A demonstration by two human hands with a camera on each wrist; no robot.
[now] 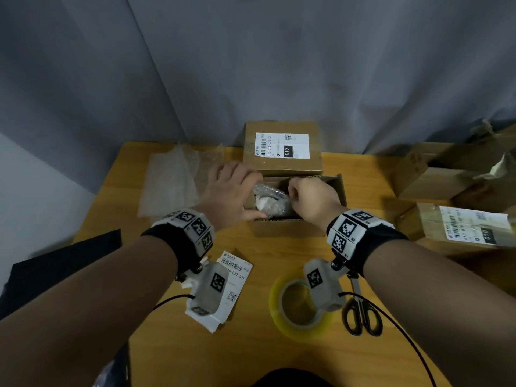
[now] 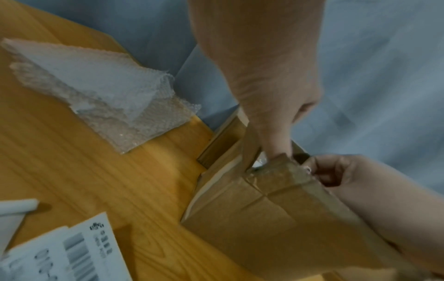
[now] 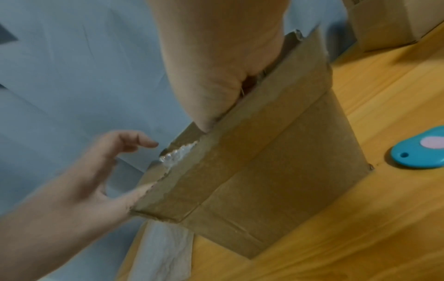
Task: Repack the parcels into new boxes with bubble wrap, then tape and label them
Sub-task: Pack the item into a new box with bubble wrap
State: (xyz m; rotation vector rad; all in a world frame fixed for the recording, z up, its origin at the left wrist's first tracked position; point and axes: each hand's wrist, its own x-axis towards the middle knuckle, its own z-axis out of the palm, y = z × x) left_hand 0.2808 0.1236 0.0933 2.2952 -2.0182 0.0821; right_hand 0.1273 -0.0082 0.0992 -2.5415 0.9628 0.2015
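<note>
An open cardboard box (image 1: 290,227) stands mid-table, with a bubble-wrapped item (image 1: 269,202) inside it. My left hand (image 1: 230,191) is at the box's left end. Its thumb (image 3: 140,192) lies along the near rim, and its fingers hang loosely spread above the opening. My right hand (image 1: 311,196) reaches into the box from the right, fingers curled and pinching the item's wrap. A crinkled edge of the item's wrap (image 3: 179,157) shows above the box wall (image 3: 264,171). In the left wrist view the left thumb (image 2: 276,148) dips behind the box corner (image 2: 271,199).
A sealed labelled box (image 1: 282,148) stands just behind. Loose bubble wrap sheets (image 1: 173,180) lie to the left. Paper labels (image 1: 233,277), a tape roll (image 1: 296,308) and scissors (image 1: 361,314) lie near me. More cardboard boxes (image 1: 446,174) crowd the right side. A blue cutter (image 3: 423,150) lies by the box.
</note>
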